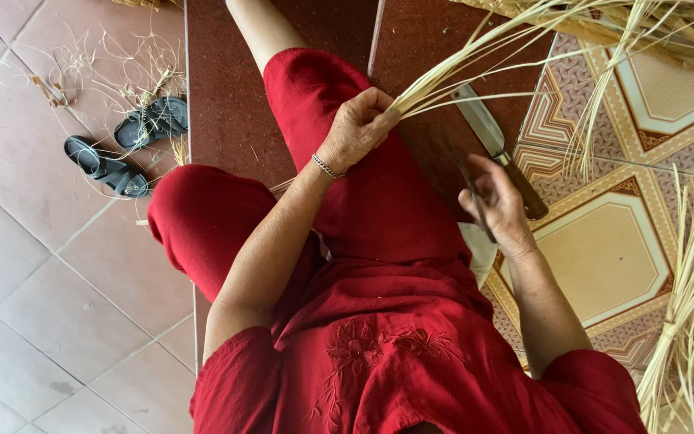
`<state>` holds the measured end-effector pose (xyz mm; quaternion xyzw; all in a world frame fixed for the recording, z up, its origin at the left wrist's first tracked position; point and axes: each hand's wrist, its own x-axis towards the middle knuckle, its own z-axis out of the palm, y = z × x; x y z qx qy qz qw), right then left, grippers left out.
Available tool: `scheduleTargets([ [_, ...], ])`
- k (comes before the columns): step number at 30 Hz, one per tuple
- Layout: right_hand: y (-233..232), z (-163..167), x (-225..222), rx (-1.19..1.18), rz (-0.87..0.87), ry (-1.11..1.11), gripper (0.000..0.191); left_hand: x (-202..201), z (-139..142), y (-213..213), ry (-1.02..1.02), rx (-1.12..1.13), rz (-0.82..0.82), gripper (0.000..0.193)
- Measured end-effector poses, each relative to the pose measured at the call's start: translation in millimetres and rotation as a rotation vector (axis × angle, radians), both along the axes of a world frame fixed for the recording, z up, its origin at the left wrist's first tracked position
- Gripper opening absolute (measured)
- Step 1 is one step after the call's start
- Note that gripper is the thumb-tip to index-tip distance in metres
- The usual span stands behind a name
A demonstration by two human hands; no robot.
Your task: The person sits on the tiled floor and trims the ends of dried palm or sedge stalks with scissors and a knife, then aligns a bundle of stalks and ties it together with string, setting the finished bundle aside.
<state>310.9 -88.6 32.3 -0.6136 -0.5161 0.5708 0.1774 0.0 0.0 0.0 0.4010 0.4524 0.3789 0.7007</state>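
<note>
Nearest the camera is the red embroidered blouse [379,362] of the seated person, with red trousers [283,193] over the knees below it.

At the far left, on the pale tiled floor [34,305], a pair of dark sandals [126,145] lies among loose scraps of straw [98,64], well apart from both hands.

Moving right, the left hand [357,128] rests over the raised knee, a thin bracelet [327,167] at the wrist. Its fingers are closed around the gathered ends of a bundle of pale straw strands [508,60]. From that grip the strands run up and to the right, fanning out toward the top right corner of the patterned floor [612,241]; their long axis lies on that diagonal, away from the body.

Just right of the grip, a broad-bladed knife [496,145] with a dark wooden handle lies on the floor, blade toward the strands, handle toward the right hand [496,201]. That hand sits below and right of the left one, fingers curled and pinching what looks like a thin dark sliver; what it is cannot be told. It is touching or just beside the knife handle, and the left hand is the one at the strands.

At the far right edge another sheaf of straw [692,297] stands loose, apart from both hands.
</note>
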Motion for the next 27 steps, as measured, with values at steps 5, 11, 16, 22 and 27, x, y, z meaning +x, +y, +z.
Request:
scheduleTargets([
  [5, 7, 8, -22, 0.006, 0.164, 0.342, 0.082, 0, 3, -3, -0.025, -0.047, 0.026, 0.016],
  [11, 26, 17, -50, -0.013, 0.226, 0.204, 0.087, 1, 6, -4, -0.09, -0.072, 0.044, 0.019],
  [16, 36, 29, -69, 0.113, 0.259, 0.158, 0.089, 1, 7, -7, -0.077, -0.061, 0.017, 0.021],
  [22, 42, 40, -76, 0.162, 0.313, -0.038, 0.089, 2, 12, -6, 0.053, -0.029, -0.023, 0.021],
  [27, 40, 37, -83, 0.281, 0.31, -0.046, 0.093, 3, 14, -6, 0.013, -0.088, -0.043, 0.022],
])
